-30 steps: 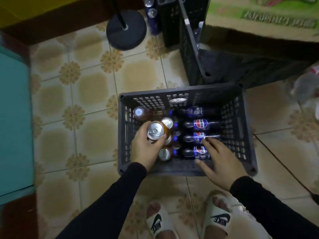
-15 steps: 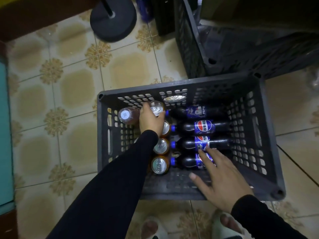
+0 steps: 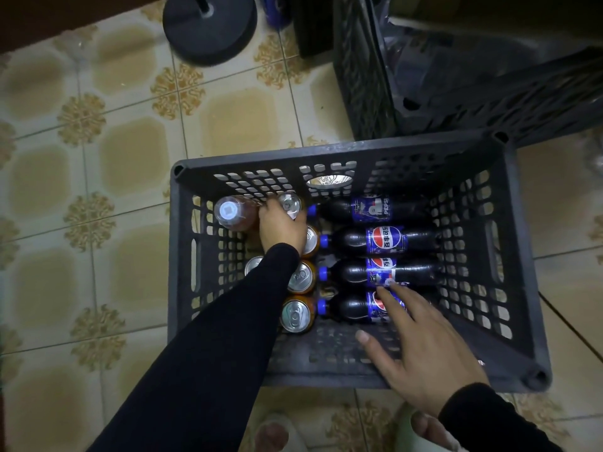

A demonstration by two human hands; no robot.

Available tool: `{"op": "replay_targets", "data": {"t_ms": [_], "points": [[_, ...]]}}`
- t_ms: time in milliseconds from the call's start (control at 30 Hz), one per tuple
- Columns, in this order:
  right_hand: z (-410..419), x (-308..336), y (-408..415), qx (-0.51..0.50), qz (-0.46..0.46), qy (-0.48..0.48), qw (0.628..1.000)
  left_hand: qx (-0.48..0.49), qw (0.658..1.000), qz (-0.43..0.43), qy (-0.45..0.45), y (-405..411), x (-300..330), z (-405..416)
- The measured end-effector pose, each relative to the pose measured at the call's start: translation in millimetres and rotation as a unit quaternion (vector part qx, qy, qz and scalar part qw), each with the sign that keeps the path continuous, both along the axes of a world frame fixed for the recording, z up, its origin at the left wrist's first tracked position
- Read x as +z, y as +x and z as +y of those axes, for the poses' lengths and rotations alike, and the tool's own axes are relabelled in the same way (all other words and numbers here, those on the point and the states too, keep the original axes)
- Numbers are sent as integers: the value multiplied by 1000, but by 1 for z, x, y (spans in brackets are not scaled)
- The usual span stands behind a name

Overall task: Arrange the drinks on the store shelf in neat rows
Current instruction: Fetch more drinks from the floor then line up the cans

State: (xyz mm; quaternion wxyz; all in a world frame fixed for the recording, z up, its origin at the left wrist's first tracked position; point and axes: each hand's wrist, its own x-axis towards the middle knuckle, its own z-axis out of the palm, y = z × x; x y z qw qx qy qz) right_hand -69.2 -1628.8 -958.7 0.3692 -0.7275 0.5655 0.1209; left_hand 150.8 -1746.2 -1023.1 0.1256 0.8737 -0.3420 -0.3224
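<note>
Two hands in crate [image 3: 509,256]: we're gripping can [image 3: 289,203] with left hand [image 3: 282,228], right hand [image 3: 424,350] resting flat on bottles [image 3: 375,272]. Next, probably lifting can out.

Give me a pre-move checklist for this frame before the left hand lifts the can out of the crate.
1. Left hand on the far can: ok, fingers curl over its top.
2. Grip firm enough to lift: cannot tell, fingers hide the contact.
3. Room beside the can: not ok, the brown bottle stands close on its left.
4. Right hand out of the lift path: ok, it lies open over the nearest Pepsi bottles.
5. Crate flat on the floor: ok.
6. Shelf ready: cannot tell, not in view.
</note>
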Motion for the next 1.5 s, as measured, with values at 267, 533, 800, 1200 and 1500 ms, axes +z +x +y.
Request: {"op": "replay_targets", "data": {"t_ms": [267, 533, 800, 1200, 1500], "points": [[4, -4, -1, -18, 0, -38, 999, -29, 999, 26, 34, 6, 4, 6], [1, 2, 1, -14, -6, -40, 999, -46, 999, 21, 6, 7, 14, 22], [2, 26, 3, -12, 11, -55, 998, -125, 992, 29, -11, 27, 76, 61], [-52, 314, 74, 66, -82, -228, 968, -316, 888, -195, -270, 114, 407, 98], [-34, 601, 132, 158, -162, -385, 895, -257, 857, -276, -351, 155, 680, 176]]}}
